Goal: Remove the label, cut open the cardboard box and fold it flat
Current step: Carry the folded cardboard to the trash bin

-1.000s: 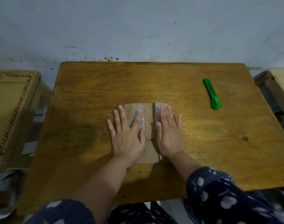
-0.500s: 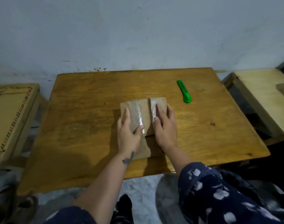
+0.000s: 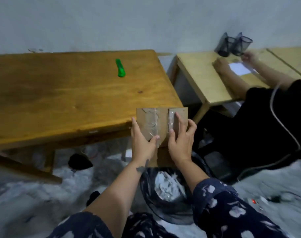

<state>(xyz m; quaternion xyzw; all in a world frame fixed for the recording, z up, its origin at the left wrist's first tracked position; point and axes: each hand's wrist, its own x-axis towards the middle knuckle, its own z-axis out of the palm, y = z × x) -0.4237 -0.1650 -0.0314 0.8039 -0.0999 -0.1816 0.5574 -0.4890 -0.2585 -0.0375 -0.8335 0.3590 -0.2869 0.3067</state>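
Observation:
The flattened brown cardboard box, with strips of clear tape on it, is held in the air off the right front corner of the wooden table. My left hand grips its left edge with the thumb on top. My right hand holds its right side, fingers spread over the face. Below the box stands a black mesh bin with crumpled paper in it. A green utility knife lies on the table's far right part.
Another person in black sits to the right at a pale wooden table, hands on paper, with black mesh cups by the wall. A cable and small items lie on the grey floor. A dark object sits under the table.
Both hands have lifted the flattened box off the table and carried it right and toward me, past the table's corner. The view has swung right and down, showing the bin and the other person.

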